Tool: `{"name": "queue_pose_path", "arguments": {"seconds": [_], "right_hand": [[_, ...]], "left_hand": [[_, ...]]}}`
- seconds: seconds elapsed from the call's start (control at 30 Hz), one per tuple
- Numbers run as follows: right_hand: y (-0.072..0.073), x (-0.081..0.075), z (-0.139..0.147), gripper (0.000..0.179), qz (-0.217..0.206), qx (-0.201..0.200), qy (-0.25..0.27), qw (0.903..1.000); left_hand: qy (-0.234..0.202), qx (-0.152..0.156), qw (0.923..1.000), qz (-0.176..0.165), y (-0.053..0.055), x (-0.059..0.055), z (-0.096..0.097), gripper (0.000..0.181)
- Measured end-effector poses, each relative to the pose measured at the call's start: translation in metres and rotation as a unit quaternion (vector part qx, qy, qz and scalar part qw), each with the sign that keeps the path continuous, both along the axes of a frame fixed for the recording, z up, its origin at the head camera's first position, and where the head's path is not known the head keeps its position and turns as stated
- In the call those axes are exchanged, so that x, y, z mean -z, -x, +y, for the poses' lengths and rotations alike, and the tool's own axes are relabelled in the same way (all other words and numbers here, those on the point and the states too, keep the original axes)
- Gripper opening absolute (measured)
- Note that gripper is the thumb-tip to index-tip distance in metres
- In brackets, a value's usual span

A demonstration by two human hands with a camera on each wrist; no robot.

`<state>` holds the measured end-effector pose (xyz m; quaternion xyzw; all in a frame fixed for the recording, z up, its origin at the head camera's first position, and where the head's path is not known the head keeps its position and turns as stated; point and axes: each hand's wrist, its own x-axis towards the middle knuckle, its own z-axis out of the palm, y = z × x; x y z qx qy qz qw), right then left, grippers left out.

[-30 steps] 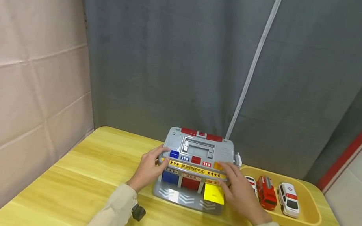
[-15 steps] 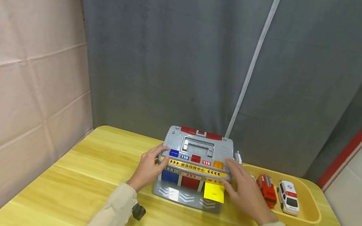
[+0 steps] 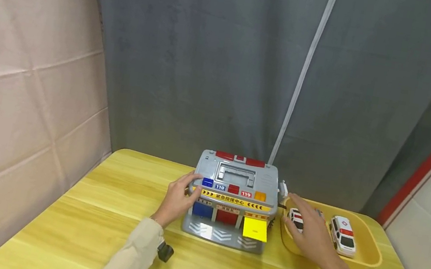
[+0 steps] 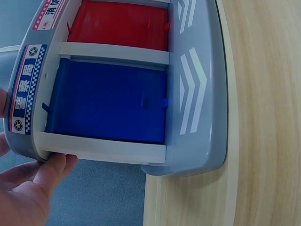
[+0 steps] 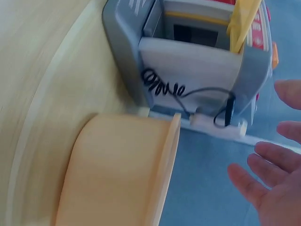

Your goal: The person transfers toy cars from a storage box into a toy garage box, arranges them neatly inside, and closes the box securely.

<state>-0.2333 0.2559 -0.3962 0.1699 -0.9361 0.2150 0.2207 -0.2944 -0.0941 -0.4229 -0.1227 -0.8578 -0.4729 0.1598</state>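
Observation:
A grey toy emergency station (image 3: pixel 210 167) stands on the table with a yellow flap door (image 3: pixel 255 229) raised at its right bay. Its blue door (image 4: pixel 108 101) and red door (image 4: pixel 122 26) are down in the left wrist view. My left hand (image 3: pixel 179 199) grips the station's left front corner, thumb at the front edge. My right hand (image 3: pixel 312 231) is spread and holds nothing, above the yellow bin (image 3: pixel 368 253). Inside the bin are a white toy ambulance (image 3: pixel 344 236) and a white toy car (image 3: pixel 296 219) with red and black markings; the hand mostly covers the red fire truck.
On the station's right side, a black coiled cord (image 5: pixel 162 87) runs to a small white handset (image 5: pixel 218 126). The wooden table (image 3: pixel 100 210) ends at the grey curtain (image 3: pixel 190 78) behind. A pale cloth wall (image 3: pixel 21 121) stands at the left.
My right hand has left the station's right front corner and moved right, over the bin. The left hand stays where it was. The yellow door remains raised.

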Motion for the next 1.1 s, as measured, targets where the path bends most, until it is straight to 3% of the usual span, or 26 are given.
{"name": "queue_pose_path", "arguments": {"seconds": [0.4,0.67,0.83,1.1], "right_hand": [[-0.003,0.007,0.043,0.057,0.021,0.030,0.005,0.9993],[-0.001,0.022,0.083,0.052,0.017,0.054,0.006,0.9984],[0.000,0.031,0.109,0.051,-0.004,0.094,0.000,0.9956],[0.001,0.043,0.132,0.046,-0.005,0.141,-0.007,0.9899]], "left_hand": [[0.004,0.003,0.9999,0.011,0.004,-0.001,0.001,0.030],[0.008,-0.001,0.9999,0.014,0.007,-0.001,0.000,0.030],[0.005,0.001,0.9999,0.012,0.004,-0.003,0.000,0.030],[0.012,-0.002,0.9999,0.012,0.001,0.001,-0.001,0.031]]}}
